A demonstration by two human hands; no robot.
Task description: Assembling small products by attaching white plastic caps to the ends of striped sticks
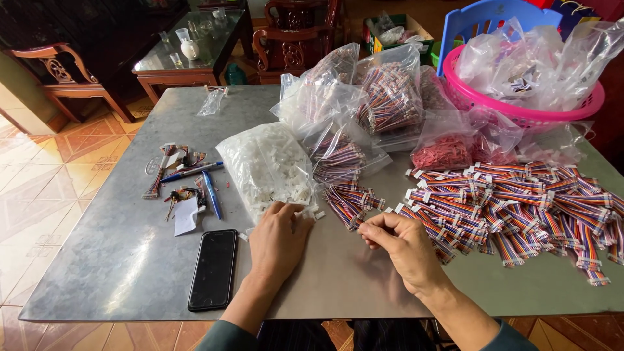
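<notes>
The table top is sheet metal with a dull, brushed, mottled grey finish. The phone has a glossy black glass face. The bags are thin, clear, crinkled plastic film with bright glare. The bag of connectors holds small white matt plastic housings. The ribbon cables have smooth multicoloured plastic insulation and white plastic ends. The basket is glossy pink moulded plastic. The chair is dark, polished, carved wood. The side table has a glass top on a wooden frame. The floor tiles are glossy.
</notes>
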